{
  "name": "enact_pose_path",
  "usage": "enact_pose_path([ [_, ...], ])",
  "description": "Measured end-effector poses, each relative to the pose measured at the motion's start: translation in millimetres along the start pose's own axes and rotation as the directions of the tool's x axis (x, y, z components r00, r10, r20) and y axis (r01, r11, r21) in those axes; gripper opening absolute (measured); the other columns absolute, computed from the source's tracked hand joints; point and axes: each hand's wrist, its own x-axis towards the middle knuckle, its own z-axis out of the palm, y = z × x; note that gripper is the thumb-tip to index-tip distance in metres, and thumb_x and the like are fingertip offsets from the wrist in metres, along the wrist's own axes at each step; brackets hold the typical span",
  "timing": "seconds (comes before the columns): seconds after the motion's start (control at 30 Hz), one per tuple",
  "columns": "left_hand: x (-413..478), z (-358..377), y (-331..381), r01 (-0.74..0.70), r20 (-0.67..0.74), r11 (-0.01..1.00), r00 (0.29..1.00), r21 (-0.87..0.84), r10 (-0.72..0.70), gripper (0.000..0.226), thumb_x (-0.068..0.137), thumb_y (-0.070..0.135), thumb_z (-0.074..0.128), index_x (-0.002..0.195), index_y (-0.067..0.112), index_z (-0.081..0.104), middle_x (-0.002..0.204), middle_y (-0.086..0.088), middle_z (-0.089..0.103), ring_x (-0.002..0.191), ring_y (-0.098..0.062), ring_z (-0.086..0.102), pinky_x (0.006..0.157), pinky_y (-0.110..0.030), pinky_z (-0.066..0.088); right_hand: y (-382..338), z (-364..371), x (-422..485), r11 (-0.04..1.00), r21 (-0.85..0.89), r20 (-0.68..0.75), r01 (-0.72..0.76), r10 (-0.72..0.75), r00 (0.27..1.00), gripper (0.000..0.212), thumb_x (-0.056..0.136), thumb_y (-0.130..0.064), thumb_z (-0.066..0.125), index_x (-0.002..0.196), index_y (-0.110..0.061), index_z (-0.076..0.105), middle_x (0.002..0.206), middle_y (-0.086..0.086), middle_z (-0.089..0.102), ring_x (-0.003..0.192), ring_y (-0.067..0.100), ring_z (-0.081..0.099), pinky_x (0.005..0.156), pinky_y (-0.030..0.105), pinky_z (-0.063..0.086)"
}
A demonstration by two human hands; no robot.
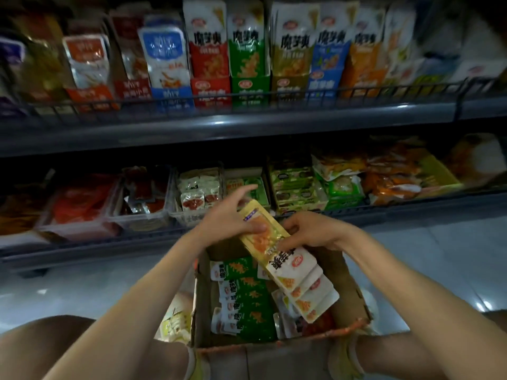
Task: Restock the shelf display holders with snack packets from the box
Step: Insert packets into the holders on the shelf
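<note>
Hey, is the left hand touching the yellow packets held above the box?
Touching. The head view shows the left hand with its thumb pressed on the face of the yellow packets.

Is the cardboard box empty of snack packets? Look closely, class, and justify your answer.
No, rows of green packets lie inside the cardboard box.
</note>
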Motion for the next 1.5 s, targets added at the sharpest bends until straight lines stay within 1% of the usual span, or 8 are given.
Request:
enact_pose_path([
  [0.1, 6, -11, 20, 0.308, 0.239, 0.793, 0.948, -0.527, -0.209, 0.045, 0.070, 0.014, 0.078, 0.111, 0.017, 0.059, 0.096, -0.004, 0.072, 0.087, -0.019, 0.069, 0.080, -0.041, 0.057, -21, -16, -9, 0.999, 0.035, -0.051, 0.016, -0.014, 0.999, 0.022, 0.080, -0.016, 0.075, 0.100, -0.006, 0.071, 0.096, 0.008, 0.074, 0.090, 0.020, 0.070, 0.090, 0.042, 0.054],
  [0.4, 8, -24, 53, 0.296, 0.114, 0.663, 0.946, -0.687, -0.304, 0.006, 0.082, 0.001, 0.066, 0.082, 0.006, 0.063, 0.064, -0.004, 0.071, 0.057, -0.014, 0.069, 0.054, -0.030, 0.058, -57, -51, -25, 0.995, -0.051, -0.242, 0.083, -0.093, 0.966, 0.046, 0.077, -0.019, 0.078, 0.119, -0.009, 0.061, 0.093, -0.001, 0.070, 0.080, 0.011, 0.070, 0.074, 0.025, 0.057],
  [0.6, 19, -38, 73, 0.097, -0.064, 0.291, 0.865, -0.952, -0.497, 0.017, 0.085, 0.005, 0.066, 0.100, 0.004, 0.058, 0.089, -0.010, 0.068, 0.076, -0.018, 0.067, 0.063, -0.035, 0.055, -62, -42, -51, 0.975, -0.161, -0.929, 0.156, -0.203, 0.309, 0.041, 0.085, -0.042, 0.066, 0.115, -0.016, 0.060, 0.103, -0.002, 0.065, 0.093, 0.014, 0.060, 0.072, 0.026, 0.041],
  [0.77, 26, -36, 95, -0.016, -0.051, 0.076, 0.870, -0.997, -0.491, 0.018, 0.084, 0.006, 0.065, 0.100, 0.003, 0.057, 0.092, -0.013, 0.069, 0.081, -0.023, 0.068, 0.071, -0.041, 0.057, -65, -33, -33, 0.572, 0.767, -0.570, 0.291, 0.399, 0.718, 0.094, 0.069, -0.073, 0.060, 0.141, -0.018, 0.035, 0.129, 0.008, 0.050, 0.110, 0.027, 0.054, 0.097, 0.045, 0.046],
  [0.97, 22, -31, 101, 0.010, -0.092, 0.190, 0.848, -0.982, -0.521, 0.017, 0.083, 0.007, 0.067, 0.097, 0.006, 0.058, 0.088, -0.009, 0.069, 0.076, -0.018, 0.067, 0.062, -0.034, 0.053, -82, -56, -27, 0.067, 0.864, -0.501, 0.499, 0.213, 0.839, 0.082, 0.080, -0.025, 0.073, 0.146, -0.011, 0.027, 0.113, 0.016, 0.062, 0.103, 0.035, 0.064, 0.089, 0.053, 0.051],
  [1.07, 19, -27, 100, 0.010, -0.116, 0.224, 0.834, -0.974, -0.539, 0.020, 0.083, 0.007, 0.068, 0.101, 0.007, 0.058, 0.087, -0.008, 0.069, 0.075, -0.018, 0.067, 0.062, -0.033, 0.054, -85, -63, -34, 0.134, 0.791, -0.612, 0.597, 0.179, 0.770, 0.092, 0.085, -0.009, 0.067, 0.152, -0.014, 0.004, 0.099, 0.008, 0.066, 0.089, 0.025, 0.067, 0.089, 0.051, 0.051],
  [1.3, 25, -18, 118, -0.055, -0.149, 0.194, 0.847, -0.979, -0.510, 0.032, 0.084, 0.011, 0.068, 0.112, 0.011, 0.053, 0.095, -0.006, 0.067, 0.083, -0.018, 0.064, 0.085, -0.042, 0.053, -91, -50, -25, 0.438, 0.640, -0.717, 0.631, 0.046, 0.696, 0.041, 0.081, 0.006, 0.066, 0.121, 0.000, 0.057, 0.108, 0.017, 0.069, 0.095, 0.029, 0.067, 0.078, 0.036, 0.057],
  [1.5, 25, -34, 114, 0.013, -0.170, 0.513, 0.936, -0.858, -0.308, 0.050, 0.071, 0.003, 0.078, 0.114, 0.020, 0.059, 0.103, -0.006, 0.069, 0.090, -0.026, 0.069, 0.082, -0.043, 0.055, -95, -74, -31, 0.486, 0.549, -0.796, 0.680, 0.054, 0.603, 0.038, 0.081, 0.005, 0.067, 0.116, -0.003, 0.057, 0.105, 0.013, 0.069, 0.096, 0.028, 0.067, 0.078, 0.038, 0.056],
])
